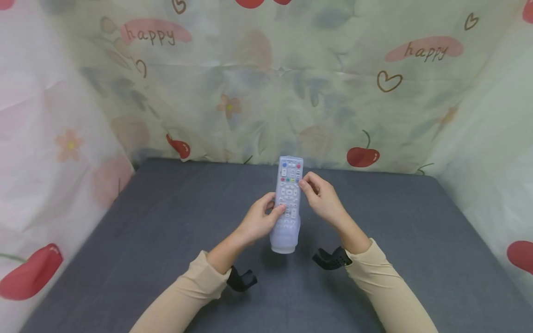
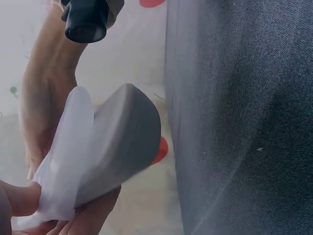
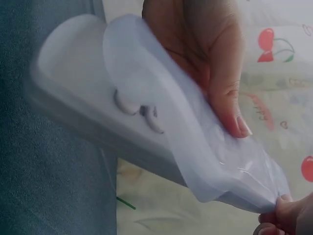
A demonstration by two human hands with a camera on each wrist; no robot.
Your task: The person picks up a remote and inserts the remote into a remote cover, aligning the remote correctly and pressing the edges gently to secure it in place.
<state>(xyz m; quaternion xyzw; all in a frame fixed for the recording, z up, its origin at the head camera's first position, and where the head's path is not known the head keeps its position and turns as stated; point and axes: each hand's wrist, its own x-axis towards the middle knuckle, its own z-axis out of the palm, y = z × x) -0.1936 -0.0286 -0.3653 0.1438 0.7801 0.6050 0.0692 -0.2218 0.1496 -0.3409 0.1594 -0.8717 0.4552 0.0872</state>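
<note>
A white remote control (image 1: 289,192) with small colored buttons stands tilted up above the table, partly inside a translucent soft sleeve (image 3: 146,68). The bare end of the remote (image 2: 132,132) sticks out of the sleeve's open mouth, as both wrist views show. My left hand (image 1: 256,219) grips the remote and sleeve from the left side, thumb laid across the button face. On the opposite edge, higher up, my right hand (image 1: 326,199) pinches the sleeve between thumb and fingers. In the right wrist view, the pinched sleeve corner (image 3: 276,196) is drawn to a point.
A dark grey cloth-covered table (image 1: 187,208) lies beneath the hands. Patterned curtains (image 1: 291,92) with cherries and hearts hang behind it and at both sides. Black wrist mounts (image 1: 331,259) project inward from the beige sleeve cuffs.
</note>
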